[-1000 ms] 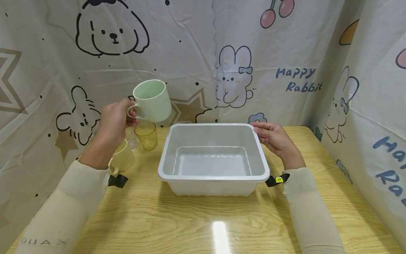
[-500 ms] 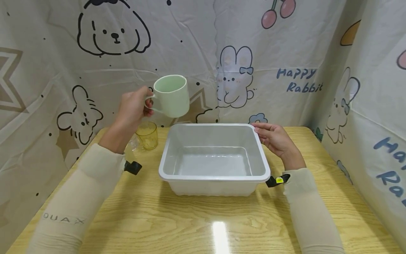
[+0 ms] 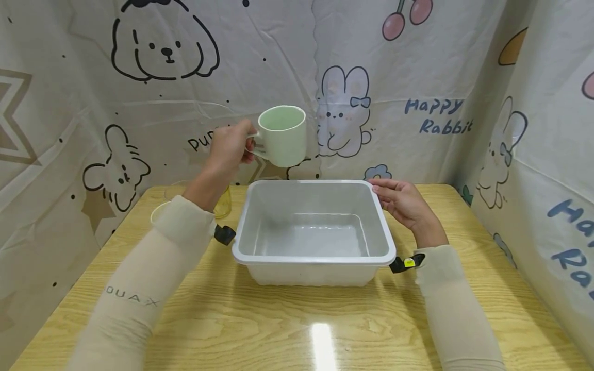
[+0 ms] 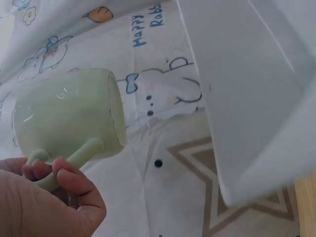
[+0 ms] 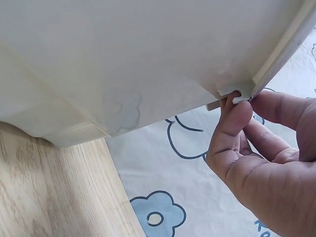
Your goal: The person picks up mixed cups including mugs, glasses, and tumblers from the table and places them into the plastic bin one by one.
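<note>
A pale green mug (image 3: 284,139) is held up by its handle in my left hand (image 3: 229,147), above the back rim of the bin and level with the backdrop. In the left wrist view the fingers (image 4: 74,180) curl round the mug's handle (image 4: 84,154). A white plastic bin (image 3: 313,260) stands upright on the table with nothing inside. My right hand (image 3: 403,206) pinches the bin's rim at its back right corner. The right wrist view has thumb and finger (image 5: 239,116) gripping the rim from outside, beside the bin's wall (image 5: 123,64).
Left of the bin stands a yellow glass (image 3: 224,203), partly behind my left wrist. The rim of a cream cup (image 3: 159,211) shows beside my left sleeve, and a clear glass is mostly hidden there. A printed cloth (image 3: 278,51) hangs behind the wooden table (image 3: 260,330).
My left hand has carried the green mug to the right and slightly up, from above the glasses to over the bin's back edge. The right hand and bin have stayed put.
</note>
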A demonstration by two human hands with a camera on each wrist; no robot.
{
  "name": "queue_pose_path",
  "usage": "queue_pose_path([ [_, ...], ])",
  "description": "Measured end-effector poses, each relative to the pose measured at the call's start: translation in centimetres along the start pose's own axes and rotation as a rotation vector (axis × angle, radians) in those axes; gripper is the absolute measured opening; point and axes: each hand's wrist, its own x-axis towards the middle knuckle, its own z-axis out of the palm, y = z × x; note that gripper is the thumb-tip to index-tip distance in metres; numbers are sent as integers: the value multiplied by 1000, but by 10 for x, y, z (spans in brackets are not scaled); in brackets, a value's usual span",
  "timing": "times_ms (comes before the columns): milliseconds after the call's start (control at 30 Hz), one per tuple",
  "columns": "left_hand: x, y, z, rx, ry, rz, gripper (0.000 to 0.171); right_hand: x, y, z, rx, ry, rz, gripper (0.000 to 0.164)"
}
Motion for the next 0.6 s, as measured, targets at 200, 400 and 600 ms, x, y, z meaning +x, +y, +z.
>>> queue_pose_path([
  [200,2,-3,24,-25,-25,11,31,0,0,0,-5,0,-5,23],
  [400,3,-9,42,-82,-47,12,29,0,0,1,-21,6,-1,31],
  [600,-2,-14,54,-53,-106,3,29,0,0,0,-14,9,-3,31],
])
